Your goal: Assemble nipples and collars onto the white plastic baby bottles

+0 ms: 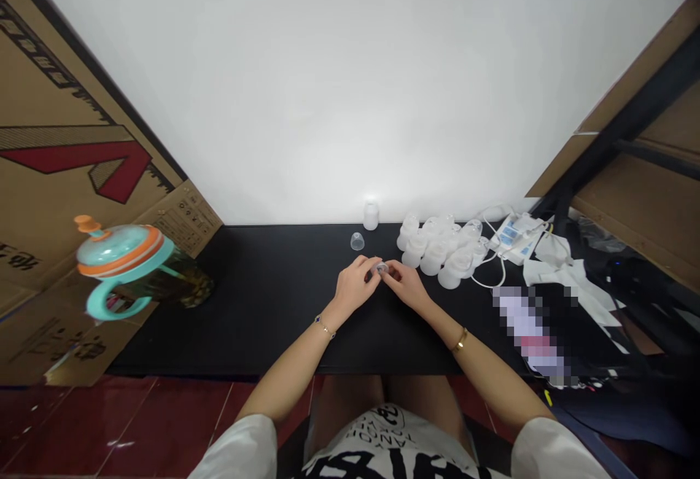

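My left hand (pixel 355 283) and my right hand (pixel 403 283) meet over the middle of a black table (pixel 262 304). Both pinch a small clear plastic part (pixel 381 268) between their fingertips. A clear cap (pixel 357 241) lies on the table just beyond my left hand. A small white bottle (pixel 370 215) stands upright near the wall behind it. To the right of my right hand stands a cluster of several white bottles (pixel 437 249), some topped with clear caps.
A teal and orange lidded cup (pixel 128 264) stands at the table's left end beside cardboard boxes (pixel 60 173). At the right lie a white cable and packet (pixel 514 238), white cloth (pixel 558 267) and dark items. A wooden shelf frame (pixel 628 151) rises at the far right.
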The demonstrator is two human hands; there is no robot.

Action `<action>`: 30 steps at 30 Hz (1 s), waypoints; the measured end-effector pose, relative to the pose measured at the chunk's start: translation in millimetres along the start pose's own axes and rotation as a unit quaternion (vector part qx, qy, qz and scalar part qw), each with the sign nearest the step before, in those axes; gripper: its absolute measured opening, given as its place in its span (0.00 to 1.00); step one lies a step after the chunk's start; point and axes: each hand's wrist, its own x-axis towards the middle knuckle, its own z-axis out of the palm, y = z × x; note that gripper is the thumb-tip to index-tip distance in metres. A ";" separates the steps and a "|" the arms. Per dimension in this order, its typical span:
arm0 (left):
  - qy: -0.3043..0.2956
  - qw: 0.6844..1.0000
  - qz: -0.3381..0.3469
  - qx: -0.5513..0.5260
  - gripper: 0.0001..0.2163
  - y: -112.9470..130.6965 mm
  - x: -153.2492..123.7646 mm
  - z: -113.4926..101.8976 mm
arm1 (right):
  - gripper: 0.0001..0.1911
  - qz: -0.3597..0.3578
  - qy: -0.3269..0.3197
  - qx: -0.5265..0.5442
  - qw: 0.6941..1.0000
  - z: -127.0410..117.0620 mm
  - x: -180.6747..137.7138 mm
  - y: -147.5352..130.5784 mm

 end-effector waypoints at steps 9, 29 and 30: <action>-0.003 0.996 -0.031 -0.088 0.16 -1.7 3.2 2.9 | 0.15 0.019 0.024 0.073 0.997 0.0 0.6 5.3; -0.031 0.976 -0.096 -0.193 0.13 -4.7 5.1 4.7 | 0.13 -0.002 -0.002 0.014 1.000 0.1 0.9 3.9; -0.031 0.976 -0.096 -0.194 0.13 -5.0 5.0 5.0 | 0.13 -0.002 -0.002 0.013 1.000 0.1 0.7 3.6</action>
